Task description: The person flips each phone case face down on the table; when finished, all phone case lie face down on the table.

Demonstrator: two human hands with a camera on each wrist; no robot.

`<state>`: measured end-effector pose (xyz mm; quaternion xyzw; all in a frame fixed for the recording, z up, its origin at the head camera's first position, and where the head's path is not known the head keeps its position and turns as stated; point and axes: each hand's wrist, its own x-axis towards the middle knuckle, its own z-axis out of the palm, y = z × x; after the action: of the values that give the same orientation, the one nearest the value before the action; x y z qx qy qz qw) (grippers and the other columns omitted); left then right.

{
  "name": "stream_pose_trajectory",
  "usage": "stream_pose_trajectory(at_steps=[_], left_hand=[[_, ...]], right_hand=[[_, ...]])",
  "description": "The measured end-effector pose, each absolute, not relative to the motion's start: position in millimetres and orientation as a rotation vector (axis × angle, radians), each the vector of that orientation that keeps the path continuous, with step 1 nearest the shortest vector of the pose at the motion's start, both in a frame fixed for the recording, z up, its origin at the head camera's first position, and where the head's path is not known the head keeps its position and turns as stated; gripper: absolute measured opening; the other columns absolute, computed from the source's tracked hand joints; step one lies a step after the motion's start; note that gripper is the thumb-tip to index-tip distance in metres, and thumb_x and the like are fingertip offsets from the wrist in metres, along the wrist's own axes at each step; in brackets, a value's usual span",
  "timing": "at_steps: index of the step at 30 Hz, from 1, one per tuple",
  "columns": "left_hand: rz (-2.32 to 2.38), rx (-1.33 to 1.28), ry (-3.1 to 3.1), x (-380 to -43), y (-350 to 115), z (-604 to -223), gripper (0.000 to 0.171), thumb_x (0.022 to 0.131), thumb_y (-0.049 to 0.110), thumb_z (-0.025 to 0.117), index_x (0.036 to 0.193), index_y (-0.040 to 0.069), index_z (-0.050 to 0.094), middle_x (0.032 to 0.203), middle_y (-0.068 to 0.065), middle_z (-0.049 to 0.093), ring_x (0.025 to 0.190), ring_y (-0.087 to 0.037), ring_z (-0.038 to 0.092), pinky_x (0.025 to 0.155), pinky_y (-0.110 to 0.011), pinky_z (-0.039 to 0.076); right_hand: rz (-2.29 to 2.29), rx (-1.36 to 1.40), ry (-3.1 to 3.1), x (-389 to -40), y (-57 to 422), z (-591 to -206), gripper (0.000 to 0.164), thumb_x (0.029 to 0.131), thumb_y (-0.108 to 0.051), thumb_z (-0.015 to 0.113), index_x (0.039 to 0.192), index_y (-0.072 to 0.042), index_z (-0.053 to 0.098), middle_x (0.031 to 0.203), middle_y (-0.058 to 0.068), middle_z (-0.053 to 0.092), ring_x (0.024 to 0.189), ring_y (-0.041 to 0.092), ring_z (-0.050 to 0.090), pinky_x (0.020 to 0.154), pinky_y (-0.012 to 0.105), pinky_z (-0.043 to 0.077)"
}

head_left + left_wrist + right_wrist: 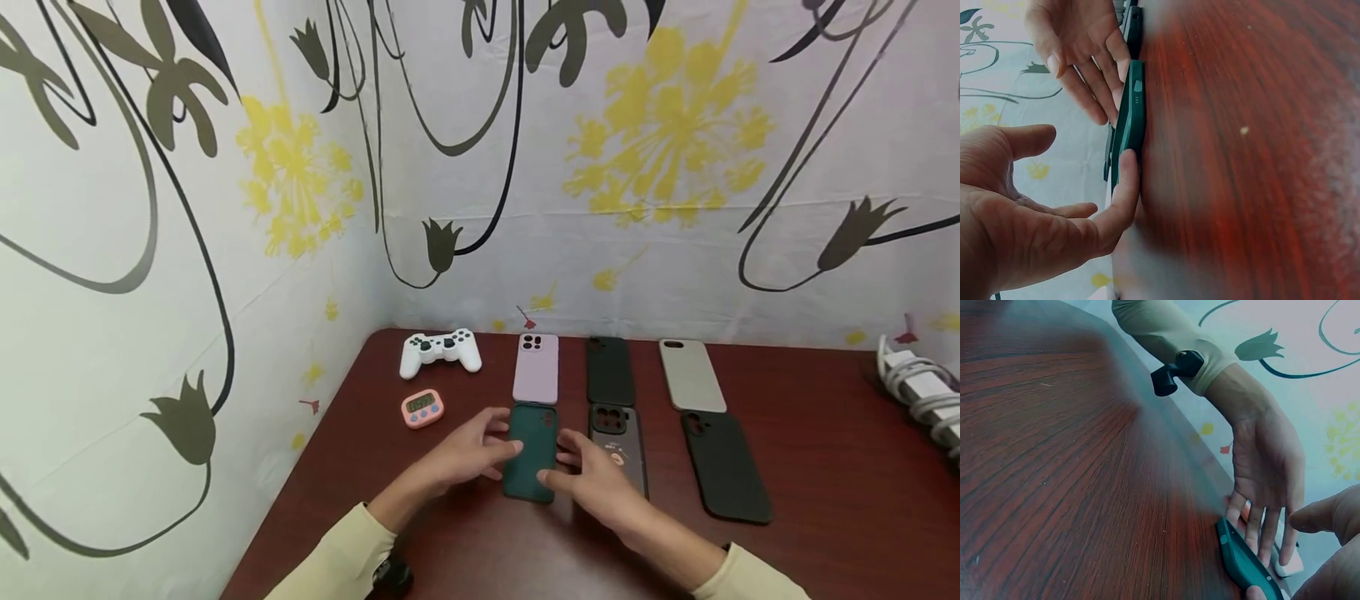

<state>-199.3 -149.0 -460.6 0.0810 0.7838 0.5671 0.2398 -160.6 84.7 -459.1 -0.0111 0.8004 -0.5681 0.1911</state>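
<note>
A dark green phone case (pixel 531 454) lies on the table between my two hands. My left hand (pixel 471 450) is at its left edge, the thumb reaching over the side. In the left wrist view one left fingertip (pixel 1129 156) touches the case's side wall, while the thumb stands apart from it. On the other side my right hand (pixel 597 482) has its fingers loosely bent beside the right edge and its thumb near the lower corner. Partly behind the right hand lies a dark grey phone case (pixel 632 446) with a printed picture.
A lilac phone case (pixel 536 371) touches the green one's far end. To the right lie a black case (pixel 610 372), a pale grey case (pixel 693 377) and another black case (pixel 726 467). Left are a white game controller (pixel 440 352) and pink timer (pixel 422 409). A coiled white cable (pixel 926 396) is far right.
</note>
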Motion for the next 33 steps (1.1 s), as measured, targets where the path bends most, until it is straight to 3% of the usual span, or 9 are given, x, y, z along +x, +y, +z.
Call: stream_pose_trajectory(at_steps=[11,21,33], left_hand=[[1.511,0.212,2.178,-195,-149,-455,0.072,0.103,0.037,0.070,0.161,0.010,0.038,0.156,-0.020,0.048,0.128,-0.029,0.064,0.091,-0.046,0.065],[1.555,0.230,2.123,-193,-134,-456,0.072,0.104,0.034,0.069,0.162,0.007,0.036,0.157,-0.020,0.048,0.130,-0.030,0.063,0.091,-0.046,0.066],[1.566,0.269,2.036,-191,-113,-455,0.068,0.105,0.030,0.067,0.161,0.006,0.036,0.157,-0.019,0.048,0.132,-0.030,0.062,0.093,-0.049,0.065]], right_hand=[[-1.686,0.011,2.200,-156,74,-454,0.087,0.099,-0.025,0.073,0.164,0.004,0.023,0.168,0.032,0.031,0.153,0.052,0.037,0.120,0.064,0.043],[-1.778,0.103,2.092,-159,89,-443,0.080,0.105,-0.029,0.062,0.165,0.001,0.019,0.169,0.029,0.029,0.151,0.047,0.043,0.120,0.059,0.046],[-1.873,0.138,1.961,-159,118,-438,0.077,0.110,-0.030,0.056,0.165,0.003,0.012,0.167,0.031,0.028,0.152,0.048,0.040,0.119,0.056,0.048]])
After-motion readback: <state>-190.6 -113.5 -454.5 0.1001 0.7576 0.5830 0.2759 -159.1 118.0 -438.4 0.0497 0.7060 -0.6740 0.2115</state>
